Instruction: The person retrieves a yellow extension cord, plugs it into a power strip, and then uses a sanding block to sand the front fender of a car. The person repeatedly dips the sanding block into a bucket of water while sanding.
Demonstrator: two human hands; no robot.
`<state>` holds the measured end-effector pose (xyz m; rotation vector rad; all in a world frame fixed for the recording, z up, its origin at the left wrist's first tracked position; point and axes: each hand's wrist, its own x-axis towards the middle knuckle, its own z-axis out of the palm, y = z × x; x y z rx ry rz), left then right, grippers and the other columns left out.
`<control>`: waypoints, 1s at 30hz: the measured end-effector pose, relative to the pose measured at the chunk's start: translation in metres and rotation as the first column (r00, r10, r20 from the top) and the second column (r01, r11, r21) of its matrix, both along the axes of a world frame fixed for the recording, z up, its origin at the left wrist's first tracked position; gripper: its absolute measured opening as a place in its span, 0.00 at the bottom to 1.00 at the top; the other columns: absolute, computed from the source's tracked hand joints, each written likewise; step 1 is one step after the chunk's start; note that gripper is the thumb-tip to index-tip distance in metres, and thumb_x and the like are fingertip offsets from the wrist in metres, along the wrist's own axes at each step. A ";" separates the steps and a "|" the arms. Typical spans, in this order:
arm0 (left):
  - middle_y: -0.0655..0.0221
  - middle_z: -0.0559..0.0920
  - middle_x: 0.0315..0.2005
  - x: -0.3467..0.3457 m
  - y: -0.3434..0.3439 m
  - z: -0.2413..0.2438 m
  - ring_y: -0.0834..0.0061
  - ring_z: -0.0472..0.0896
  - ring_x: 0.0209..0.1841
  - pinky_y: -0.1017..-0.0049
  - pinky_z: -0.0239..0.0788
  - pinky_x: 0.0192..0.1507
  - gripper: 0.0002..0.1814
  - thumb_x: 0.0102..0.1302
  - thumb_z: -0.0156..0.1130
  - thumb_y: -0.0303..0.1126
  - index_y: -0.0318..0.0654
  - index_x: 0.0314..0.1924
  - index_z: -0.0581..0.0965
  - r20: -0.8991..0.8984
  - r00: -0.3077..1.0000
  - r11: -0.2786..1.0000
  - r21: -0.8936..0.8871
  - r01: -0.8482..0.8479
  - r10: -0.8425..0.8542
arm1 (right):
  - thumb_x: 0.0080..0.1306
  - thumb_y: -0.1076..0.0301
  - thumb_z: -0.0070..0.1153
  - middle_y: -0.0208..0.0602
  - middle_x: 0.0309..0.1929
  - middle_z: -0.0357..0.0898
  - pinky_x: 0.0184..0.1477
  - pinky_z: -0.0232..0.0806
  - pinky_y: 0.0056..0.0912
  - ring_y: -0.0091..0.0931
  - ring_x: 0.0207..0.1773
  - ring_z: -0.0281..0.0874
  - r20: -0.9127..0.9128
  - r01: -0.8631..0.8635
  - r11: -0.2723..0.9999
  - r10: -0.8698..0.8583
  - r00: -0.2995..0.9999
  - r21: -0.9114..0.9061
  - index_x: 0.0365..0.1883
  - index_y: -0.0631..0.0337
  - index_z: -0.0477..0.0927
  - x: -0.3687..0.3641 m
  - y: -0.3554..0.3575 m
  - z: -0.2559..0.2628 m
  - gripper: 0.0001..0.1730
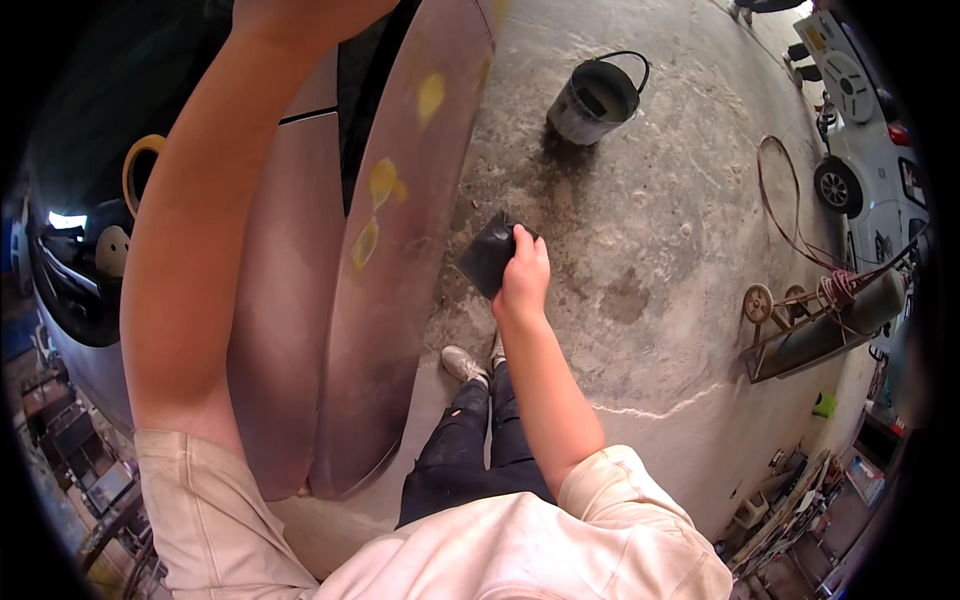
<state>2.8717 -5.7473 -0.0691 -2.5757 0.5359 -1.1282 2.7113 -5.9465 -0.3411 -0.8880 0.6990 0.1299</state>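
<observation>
In my right hand point(525, 274) is a dark, flexible sheet point(482, 259) that looks like sandpaper, pinched along its right side over the floor. My left arm reaches up across the car body. Only part of my left hand point(319, 13) shows at the top edge; its fingers are out of view, so what it touches is hidden. Between my arms lies a dull mauve-grey car body panel point(390, 315). Yellow patches like body filler point(382, 180) mark its surface, one farther up point(430, 97).
A dark bucket point(571, 124) holding murky liquid and a dark object stands on the concrete floor point(675, 225). A tape roll point(133, 176) is at left. On the right are a wheeled cart with a cylinder point(832, 345), a looped hose point(760, 169) and a parked white vehicle point(874, 217).
</observation>
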 end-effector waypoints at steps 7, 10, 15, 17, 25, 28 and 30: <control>0.67 0.84 0.40 -0.011 0.001 0.003 0.64 0.81 0.49 0.64 0.72 0.56 0.17 0.48 0.76 0.35 0.43 0.39 0.83 0.004 0.998 0.996 0.056 -0.068 0.068 | 0.68 0.79 0.62 0.42 0.55 0.80 0.54 0.80 0.39 0.31 0.54 0.83 0.093 -0.101 0.980 0.086 0.992 0.174 0.68 0.62 0.66 -0.001 -0.017 0.049 0.32; 0.68 0.84 0.38 0.001 0.003 -0.009 0.64 0.81 0.48 0.64 0.72 0.55 0.16 0.48 0.76 0.36 0.43 0.38 0.83 -0.062 0.995 0.993 0.089 -0.076 0.082 | 0.69 0.78 0.62 0.40 0.58 0.80 0.57 0.78 0.35 0.30 0.54 0.83 0.229 -0.161 0.976 0.125 0.965 0.144 0.67 0.62 0.71 0.014 -0.030 0.076 0.28; 0.68 0.84 0.37 0.002 0.004 -0.002 0.65 0.81 0.47 0.65 0.72 0.55 0.16 0.48 0.77 0.38 0.44 0.36 0.83 -0.057 0.995 0.988 0.132 -0.076 0.084 | 0.72 0.74 0.61 0.35 0.54 0.82 0.52 0.80 0.30 0.25 0.53 0.83 0.409 -0.040 0.989 0.096 0.907 -0.143 0.61 0.60 0.76 0.038 -0.018 0.089 0.19; 0.69 0.83 0.36 0.001 0.004 -0.003 0.65 0.81 0.46 0.65 0.72 0.55 0.16 0.47 0.77 0.38 0.45 0.35 0.82 -0.069 0.994 0.988 0.132 -0.078 0.087 | 0.74 0.72 0.60 0.34 0.52 0.82 0.47 0.81 0.27 0.24 0.52 0.83 0.364 0.023 0.988 0.033 0.931 -0.150 0.59 0.59 0.78 0.042 -0.010 0.106 0.16; 0.70 0.83 0.34 0.002 0.005 0.000 0.65 0.80 0.43 0.64 0.72 0.52 0.13 0.44 0.74 0.35 0.47 0.31 0.82 -0.081 0.997 0.998 0.060 0.008 -0.004 | 0.67 0.83 0.59 0.38 0.66 0.75 0.60 0.74 0.29 0.25 0.59 0.79 0.456 -0.259 0.953 0.163 0.875 0.158 0.75 0.65 0.66 0.026 0.012 0.094 0.37; 0.70 0.82 0.33 0.006 0.005 -0.003 0.65 0.80 0.42 0.63 0.71 0.50 0.13 0.42 0.74 0.34 0.47 0.30 0.81 -0.035 0.998 0.996 0.078 0.046 -0.043 | 0.62 0.86 0.59 0.36 0.67 0.73 0.64 0.69 0.28 0.26 0.63 0.76 0.507 -0.289 0.957 0.248 0.825 0.002 0.75 0.67 0.66 0.016 0.007 0.093 0.40; 0.70 0.81 0.31 0.007 0.007 -0.005 0.65 0.79 0.41 0.62 0.71 0.49 0.13 0.41 0.74 0.34 0.47 0.29 0.80 -0.041 0.999 0.997 0.068 0.039 -0.036 | 0.59 0.85 0.62 0.36 0.62 0.74 0.65 0.68 0.31 0.29 0.61 0.76 0.454 -0.241 0.912 0.379 0.806 -0.333 0.70 0.65 0.73 0.018 0.001 0.078 0.37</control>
